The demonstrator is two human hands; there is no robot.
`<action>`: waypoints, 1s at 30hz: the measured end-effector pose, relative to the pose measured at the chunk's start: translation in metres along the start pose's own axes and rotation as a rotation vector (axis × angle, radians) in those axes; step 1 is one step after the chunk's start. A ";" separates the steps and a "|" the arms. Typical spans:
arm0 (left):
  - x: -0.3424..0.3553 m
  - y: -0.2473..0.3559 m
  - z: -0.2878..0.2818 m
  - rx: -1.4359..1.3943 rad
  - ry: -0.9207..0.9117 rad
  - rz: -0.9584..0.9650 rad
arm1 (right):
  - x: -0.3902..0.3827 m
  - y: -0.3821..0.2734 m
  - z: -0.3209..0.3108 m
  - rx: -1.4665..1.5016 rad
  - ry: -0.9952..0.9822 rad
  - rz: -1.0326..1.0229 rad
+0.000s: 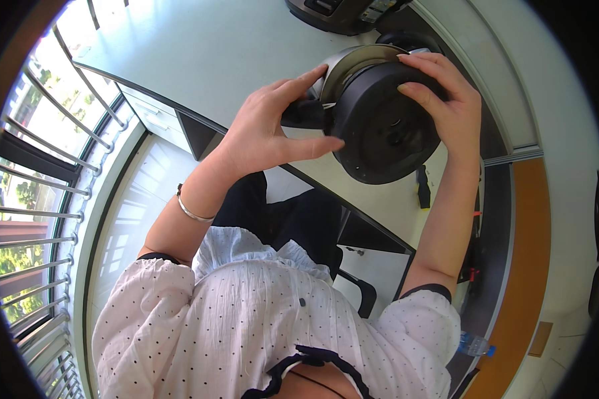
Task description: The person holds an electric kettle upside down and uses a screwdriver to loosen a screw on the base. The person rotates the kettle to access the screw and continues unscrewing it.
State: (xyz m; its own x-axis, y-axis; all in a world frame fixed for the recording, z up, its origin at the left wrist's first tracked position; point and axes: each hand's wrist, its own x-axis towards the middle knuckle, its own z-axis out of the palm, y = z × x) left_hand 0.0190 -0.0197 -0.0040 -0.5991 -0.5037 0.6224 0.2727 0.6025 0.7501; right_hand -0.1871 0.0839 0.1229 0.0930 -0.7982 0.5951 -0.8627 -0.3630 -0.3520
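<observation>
A steel kettle (353, 58) with a round black plastic base (373, 133) and black handle (303, 114) is tipped in my hands above the desk, its underside facing me. My left hand (279, 120) holds it at the left, fingers on the steel side near the handle, thumb stretched toward the base's rim. My right hand (449, 100) grips the upper right, fingertips on the rim and thumb pressing on the black underside. Just below the kettle a black-and-yellow tool (422, 189) lies on the desk.
A dark appliance (339, 12) stands at the back of the pale desk (193, 40). A black disc-like object (409, 40) is behind the kettle. A plastic bottle (472, 342) lies at lower right. A barred window (40, 199) runs along the left; a chair arm (363, 289) is below.
</observation>
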 end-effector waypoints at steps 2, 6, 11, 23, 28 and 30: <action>0.001 0.005 0.000 0.025 0.001 -0.029 | 0.001 0.001 0.001 0.008 0.000 -0.026; 0.000 0.008 0.006 0.084 0.008 -0.082 | 0.004 -0.004 0.003 -0.056 -0.013 -0.079; 0.000 0.006 0.009 0.072 0.040 -0.078 | 0.005 -0.003 0.005 -0.084 -0.011 -0.114; 0.001 0.009 0.006 -0.009 0.043 -0.130 | 0.009 -0.006 0.017 -0.257 0.082 -0.213; 0.000 0.009 0.006 -0.017 0.058 -0.151 | 0.015 -0.011 0.016 -0.522 0.117 -0.381; 0.000 0.011 0.006 -0.025 0.060 -0.171 | 0.015 -0.009 0.017 -0.501 0.134 -0.370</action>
State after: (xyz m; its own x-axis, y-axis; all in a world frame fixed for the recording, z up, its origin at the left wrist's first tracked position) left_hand 0.0171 -0.0097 0.0029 -0.5925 -0.6338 0.4972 0.1899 0.4899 0.8508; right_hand -0.1692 0.0675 0.1227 0.3943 -0.5839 0.7096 -0.9164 -0.3083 0.2554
